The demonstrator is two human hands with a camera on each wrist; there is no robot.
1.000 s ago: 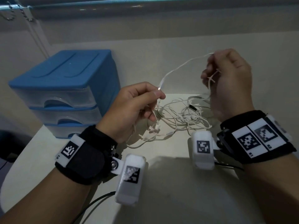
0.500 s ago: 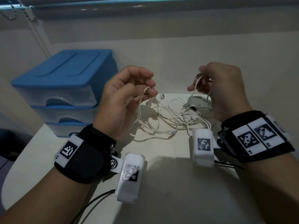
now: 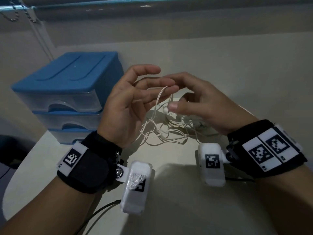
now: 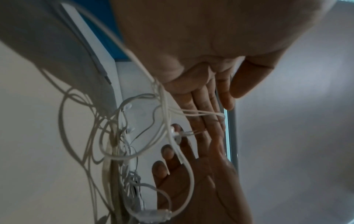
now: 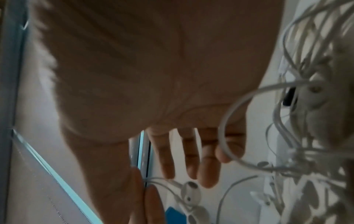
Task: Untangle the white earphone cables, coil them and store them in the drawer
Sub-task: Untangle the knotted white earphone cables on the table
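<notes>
Both hands have opened and met; a cable loop drapes over the left hand.

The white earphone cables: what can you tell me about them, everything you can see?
The white earphone cables are thin, rubbery-looking cords with small rounded earbuds, still knotted in a loose heap on the pale table, right of the blue drawer unit. One loop is lifted off the heap and draped over the straightened fingers of the left hand. The right hand has its fingers spread, its thumb at an earbud hanging on the lifted strand. Nothing is coiled yet.
</notes>
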